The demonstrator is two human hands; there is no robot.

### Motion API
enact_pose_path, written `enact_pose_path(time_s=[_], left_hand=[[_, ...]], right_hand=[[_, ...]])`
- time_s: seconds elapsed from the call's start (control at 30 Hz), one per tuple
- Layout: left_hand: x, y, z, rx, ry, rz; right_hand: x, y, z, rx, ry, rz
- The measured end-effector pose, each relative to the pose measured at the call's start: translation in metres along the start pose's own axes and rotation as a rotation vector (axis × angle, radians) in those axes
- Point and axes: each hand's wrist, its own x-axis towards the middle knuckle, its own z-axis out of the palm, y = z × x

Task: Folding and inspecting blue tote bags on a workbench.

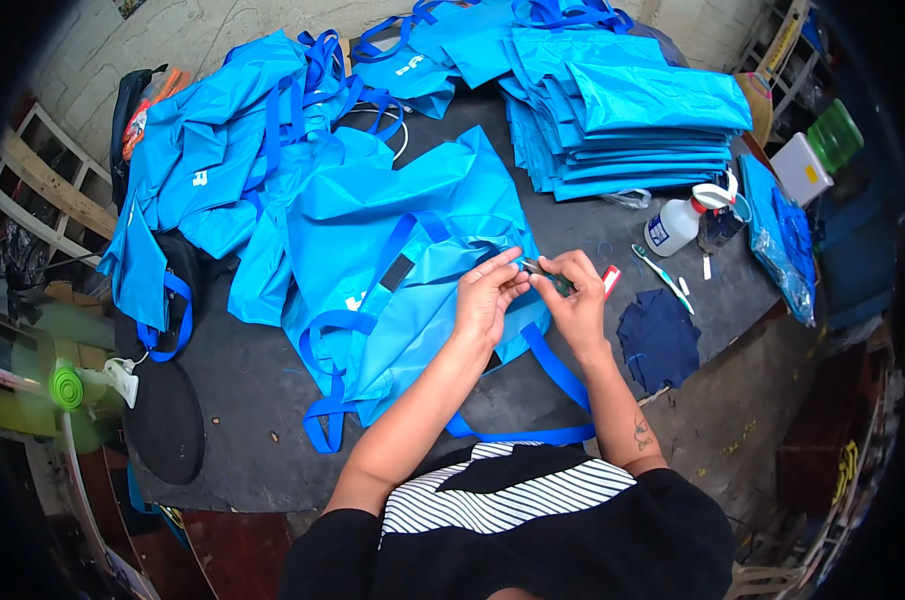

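Blue bag [432, 302], left hand [488, 295], right hand [576, 298] close together (angled inward)

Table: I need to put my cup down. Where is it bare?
Mostly bare between the black disc and left forearm; also between toothbrush and wrapped blue bundle. Crowded at the back: bags, folded stack.

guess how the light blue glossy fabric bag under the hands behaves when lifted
The light blue glossy fabric bag would likely flop, lying in loose folds. Its dark blue webbing straps would probably dangle, looping slackly. Its sheen suggests it may slip easily.
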Motion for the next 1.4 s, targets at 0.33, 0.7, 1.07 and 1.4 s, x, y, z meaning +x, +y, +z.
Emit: enact_pose_path(time_s=[0.33, 0.7, 1.07, 1.4], left_hand=[[0.002, 0.005, -0.006, -0.017, -0.014, -0.071], [-0.003, 0.005, 0.004, 0.104, -0.048, 0.054], [0.0, -0.012, 0.013, 0.433, -0.038, 0.306], [0.003, -0.026, 0.011, 0.574, -0.01, 0.355]], right_hand=[[0.002, 0.0, 0.003, 0.017, -0.029, 0.017], [0.006, -0.001, -0.006, 0.003, 0.016, 0.046], [0.03, -0.044, -0.034, -0.582, -0.17, -0.239], [0.033, -0.043, -0.032, -0.789, -0.341, -0.216]])
